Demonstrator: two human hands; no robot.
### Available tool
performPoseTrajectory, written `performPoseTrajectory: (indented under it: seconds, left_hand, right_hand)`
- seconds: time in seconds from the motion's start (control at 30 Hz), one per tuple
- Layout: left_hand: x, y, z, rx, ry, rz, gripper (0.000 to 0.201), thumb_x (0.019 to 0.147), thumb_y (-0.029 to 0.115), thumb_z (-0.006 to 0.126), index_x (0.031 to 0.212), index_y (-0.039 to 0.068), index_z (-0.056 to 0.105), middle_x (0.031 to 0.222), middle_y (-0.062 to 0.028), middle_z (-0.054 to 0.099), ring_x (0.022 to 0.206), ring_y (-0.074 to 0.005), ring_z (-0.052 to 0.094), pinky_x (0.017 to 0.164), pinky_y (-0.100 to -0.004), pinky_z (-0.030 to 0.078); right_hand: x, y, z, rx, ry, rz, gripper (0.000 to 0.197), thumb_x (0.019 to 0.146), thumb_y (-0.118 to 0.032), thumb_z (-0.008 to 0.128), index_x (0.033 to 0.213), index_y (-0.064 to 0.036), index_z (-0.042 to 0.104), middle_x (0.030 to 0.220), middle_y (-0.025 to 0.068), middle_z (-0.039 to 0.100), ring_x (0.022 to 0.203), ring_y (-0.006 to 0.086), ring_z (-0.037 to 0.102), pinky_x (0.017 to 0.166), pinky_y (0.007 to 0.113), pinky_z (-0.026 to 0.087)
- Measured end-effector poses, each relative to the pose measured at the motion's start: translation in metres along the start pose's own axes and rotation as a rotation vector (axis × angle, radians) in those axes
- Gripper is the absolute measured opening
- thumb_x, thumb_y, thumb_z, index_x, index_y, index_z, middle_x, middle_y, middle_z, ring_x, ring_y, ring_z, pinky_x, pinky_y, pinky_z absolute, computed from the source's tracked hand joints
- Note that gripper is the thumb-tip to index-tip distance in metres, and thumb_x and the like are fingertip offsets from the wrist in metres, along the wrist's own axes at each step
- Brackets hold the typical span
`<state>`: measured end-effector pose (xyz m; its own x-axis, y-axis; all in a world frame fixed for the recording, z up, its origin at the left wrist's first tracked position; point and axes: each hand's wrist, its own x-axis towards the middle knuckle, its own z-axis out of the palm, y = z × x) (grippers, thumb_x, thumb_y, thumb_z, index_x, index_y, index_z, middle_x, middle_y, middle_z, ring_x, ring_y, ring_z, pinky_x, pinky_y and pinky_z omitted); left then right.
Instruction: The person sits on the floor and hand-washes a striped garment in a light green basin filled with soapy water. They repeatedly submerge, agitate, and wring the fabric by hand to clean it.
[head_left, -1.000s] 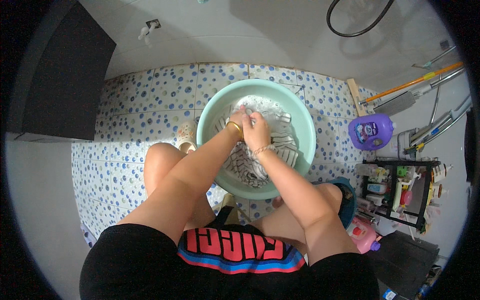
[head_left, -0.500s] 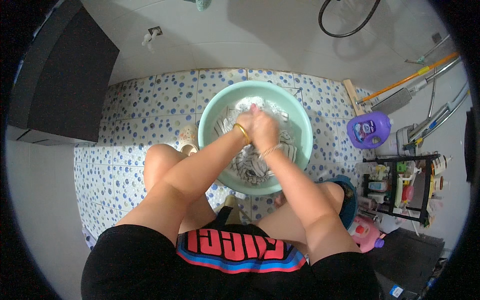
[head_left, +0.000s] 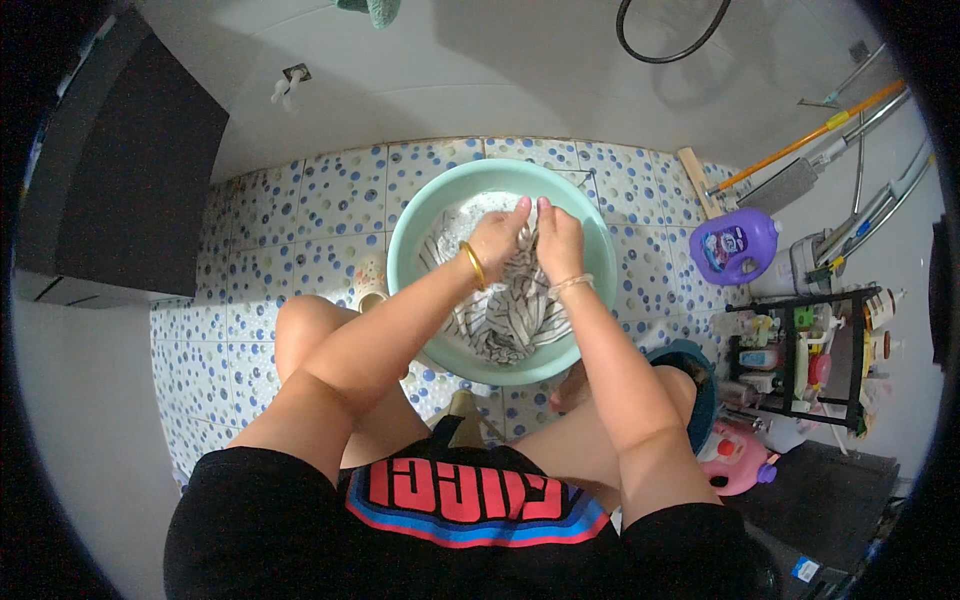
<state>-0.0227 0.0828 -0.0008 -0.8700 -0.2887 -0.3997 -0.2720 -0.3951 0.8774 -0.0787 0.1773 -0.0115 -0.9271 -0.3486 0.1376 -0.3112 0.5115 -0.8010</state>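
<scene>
A pale green basin (head_left: 402, 262) stands on the floor between my knees. Wet striped white cloth (head_left: 508, 322), with dark thin lines, lies bunched in it, and whitish suds (head_left: 478, 204) show toward the far side. My left hand (head_left: 494, 243), below a gold bangle, is closed on a fold of the cloth. Close beside it, my right hand (head_left: 561, 243) grips another part, its thumb up and fingers curled. Between the two hands a gathered stretch of cloth hangs down into the basin. The fingertips of both hands are partly hidden.
At right stand a purple detergent jug (head_left: 735, 247), a black rack (head_left: 850, 370) of bottles, a pink jug (head_left: 738, 458) and a dark teal bucket (head_left: 698, 430). Mop handles (head_left: 800, 140) lean on the wall. A cream slipper (head_left: 370, 280) lies left of the basin; a dark cabinet (head_left: 130, 160) is far left.
My hands were pressed together and blurred over the cloth. They are now slightly apart, with a stretch of cloth showing between them. The view has shifted slightly.
</scene>
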Motion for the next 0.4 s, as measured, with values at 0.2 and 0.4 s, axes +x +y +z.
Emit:
performPoseTrajectory:
  seconds: [0.2, 0.4]
  left_hand:
    - [0.003, 0.034, -0.042, 0.89, -0.447, 0.257, 0.027, 0.069, 0.028, 0.066, 0.075, 0.003, 0.056, 0.068, 0.0015, 0.056, 0.057, -0.0069, 0.049, 0.057, -0.0221, 0.041]
    - [-0.007, 0.057, -0.06, -0.542, -0.436, -0.01, 0.035, 0.068, 0.026, 0.062, 0.092, 0.001, 0.057, 0.086, -0.0127, 0.061, 0.079, -0.0219, 0.059, 0.08, -0.0347, 0.044]
  right_hand:
    - [0.013, 0.004, -0.037, 0.74, -0.339, 0.166, 0.038, 0.068, -0.03, 0.069, 0.085, -0.0003, 0.054, 0.077, 0.0021, 0.055, 0.069, 0.0112, 0.049, 0.064, 0.025, 0.04]
    - [0.004, 0.028, -0.042, 0.102, -0.74, -0.007, 0.055, 0.06, -0.027, 0.075, 0.103, -0.001, 0.053, 0.093, 0.0101, 0.058, 0.086, 0.0133, 0.053, 0.078, 0.026, 0.039]
